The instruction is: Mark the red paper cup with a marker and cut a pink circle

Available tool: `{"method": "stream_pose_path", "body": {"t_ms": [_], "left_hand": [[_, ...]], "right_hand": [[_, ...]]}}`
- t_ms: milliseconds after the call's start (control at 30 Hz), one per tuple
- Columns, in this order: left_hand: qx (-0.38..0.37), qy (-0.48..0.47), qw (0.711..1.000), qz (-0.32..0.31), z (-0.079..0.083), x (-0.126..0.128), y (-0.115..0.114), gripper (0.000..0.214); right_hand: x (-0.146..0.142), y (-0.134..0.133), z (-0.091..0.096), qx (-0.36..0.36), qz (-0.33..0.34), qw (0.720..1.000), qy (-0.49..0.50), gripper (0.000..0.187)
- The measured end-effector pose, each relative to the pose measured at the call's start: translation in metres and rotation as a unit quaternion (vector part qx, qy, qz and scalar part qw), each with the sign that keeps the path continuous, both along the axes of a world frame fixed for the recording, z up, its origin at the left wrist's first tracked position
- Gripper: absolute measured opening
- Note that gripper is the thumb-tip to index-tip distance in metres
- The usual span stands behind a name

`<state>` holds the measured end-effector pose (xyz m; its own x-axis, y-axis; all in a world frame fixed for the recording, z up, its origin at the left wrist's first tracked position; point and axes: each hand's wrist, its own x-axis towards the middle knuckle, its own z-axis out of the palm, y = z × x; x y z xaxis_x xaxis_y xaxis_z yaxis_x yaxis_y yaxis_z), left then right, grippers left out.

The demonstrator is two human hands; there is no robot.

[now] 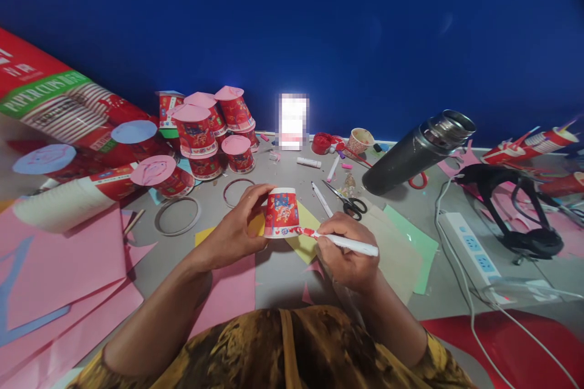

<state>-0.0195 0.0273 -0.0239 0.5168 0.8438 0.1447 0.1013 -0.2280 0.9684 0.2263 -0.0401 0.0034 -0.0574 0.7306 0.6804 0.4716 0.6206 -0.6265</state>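
A red patterned paper cup (281, 213) stands upside down on a yellow paper sheet (305, 243) in the middle of the grey table (283, 273). My left hand (237, 228) is closed round the cup's left side and steadies it. My right hand (344, 252) grips a white pen (353, 245) whose tip touches the cup's rim on the right. A narrow red strip hangs off the rim by the pen tip.
Black scissors (349, 202) and loose markers lie just beyond the cup. A stack of upturned cups with pink lids (210, 127) stands at the back left, a dark thermos (417, 152) at the back right. Pink sheets (64, 273) cover the left, a power strip (472, 249) and headphones (515, 206) the right.
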Motion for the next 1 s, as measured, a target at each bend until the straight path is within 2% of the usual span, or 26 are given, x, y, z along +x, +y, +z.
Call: {"method": "stream_pose_path", "body": {"t_ms": [533,1000], "left_hand": [[0.005,0.0,1.0,0.0,0.0008,0.0011,-0.0008,0.081],[0.003,-0.002,1.0,0.006,0.0008,0.001,-0.0005,0.081]], "right_hand": [[-0.0008,-0.0005,-0.001,0.003,0.023,1.0,0.012,0.012],[0.0,-0.001,-0.0016,-0.005,0.014,1.0,0.009,0.011]]}}
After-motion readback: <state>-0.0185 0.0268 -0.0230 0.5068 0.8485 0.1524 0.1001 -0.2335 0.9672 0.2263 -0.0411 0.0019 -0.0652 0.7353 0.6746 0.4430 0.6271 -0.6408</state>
